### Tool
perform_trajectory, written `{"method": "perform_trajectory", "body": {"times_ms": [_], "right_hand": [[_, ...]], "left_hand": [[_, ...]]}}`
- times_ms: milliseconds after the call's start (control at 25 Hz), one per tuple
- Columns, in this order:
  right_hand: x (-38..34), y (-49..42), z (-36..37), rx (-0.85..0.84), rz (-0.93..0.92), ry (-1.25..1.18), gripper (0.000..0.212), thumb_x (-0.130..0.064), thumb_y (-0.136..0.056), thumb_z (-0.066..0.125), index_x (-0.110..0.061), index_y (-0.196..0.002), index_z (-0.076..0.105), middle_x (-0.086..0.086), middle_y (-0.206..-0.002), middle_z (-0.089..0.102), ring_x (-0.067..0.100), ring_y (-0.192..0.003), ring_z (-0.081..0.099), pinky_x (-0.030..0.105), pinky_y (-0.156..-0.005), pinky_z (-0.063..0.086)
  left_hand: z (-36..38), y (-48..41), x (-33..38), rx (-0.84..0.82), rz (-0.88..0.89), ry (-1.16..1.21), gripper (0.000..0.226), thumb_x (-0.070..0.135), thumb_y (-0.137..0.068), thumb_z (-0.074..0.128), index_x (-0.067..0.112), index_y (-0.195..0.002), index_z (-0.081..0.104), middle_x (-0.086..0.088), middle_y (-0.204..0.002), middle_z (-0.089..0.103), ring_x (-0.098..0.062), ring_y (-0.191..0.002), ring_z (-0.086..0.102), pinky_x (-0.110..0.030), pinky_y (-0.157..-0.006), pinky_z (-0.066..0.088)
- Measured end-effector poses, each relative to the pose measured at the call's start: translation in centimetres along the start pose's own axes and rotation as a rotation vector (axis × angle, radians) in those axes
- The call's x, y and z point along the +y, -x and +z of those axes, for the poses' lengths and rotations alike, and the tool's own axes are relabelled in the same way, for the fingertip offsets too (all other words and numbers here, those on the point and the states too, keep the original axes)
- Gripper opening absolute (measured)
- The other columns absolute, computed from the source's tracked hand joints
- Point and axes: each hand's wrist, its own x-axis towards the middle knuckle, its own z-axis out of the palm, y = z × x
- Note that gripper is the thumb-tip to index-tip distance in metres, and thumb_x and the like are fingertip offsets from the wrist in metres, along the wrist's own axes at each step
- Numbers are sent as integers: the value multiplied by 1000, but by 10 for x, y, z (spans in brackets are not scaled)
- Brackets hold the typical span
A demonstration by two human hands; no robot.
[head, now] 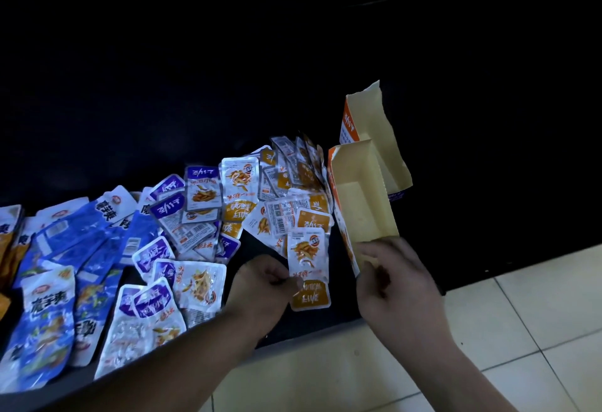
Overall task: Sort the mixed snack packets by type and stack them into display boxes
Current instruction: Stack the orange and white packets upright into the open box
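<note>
The left hand (260,284) pinches an orange-and-white packet (308,255) at its edge, fingers (277,276) curled onto it. The packet stands up from the fingertips with its orange band hanging below them. Whether it is a single packet or several held together cannot be made out.

Just beside it, the right hand (394,278) grips the near end of the display box (361,203). Its fingers (374,258) curl over the rim and cover that end, so the near corner is hidden. The box stretches away from the fingers, its pale inside bare where it shows, with the torn lid flap (374,124) standing at the far end.

Beyond the left fingers lies a loose heap of orange packets (286,190), overlapping so that most show only in part. Farther out to that hand's side lie purple packets (153,300), then larger blue packets (49,307), blurred and cut off at the picture's edge. The left forearm covers some of the nearest ones.

The dark worktop (163,102) fades into blackness beyond the heap, and nothing can be made out there. Below the right hand, pale floor tiles (521,314) show.
</note>
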Motion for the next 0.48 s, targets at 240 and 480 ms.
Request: {"method": "perform_trajectory", "body": {"times_ms": [240,480], "right_hand": [[-37,-4,20,-110,303,-463,25,-4,-90,72,-27,-97,73,-15,-83,72,-5,-73,67,5,-66,47],[-54,-12,17,-231,508,-635,10,-14,-94,73,-22,-94,78,-2,-85,79,18,-81,78,35,-72,64]], "left_hand": [[-43,9,5,-224,-30,251,12,25,-98,69,23,-93,79,-1,-60,57,-13,-52,40,-22,-46,32],[-41,23,18,-416,64,349,17,29,-95,71,16,-87,77,-10,-63,53,-11,-50,40,-23,-47,31]]}}
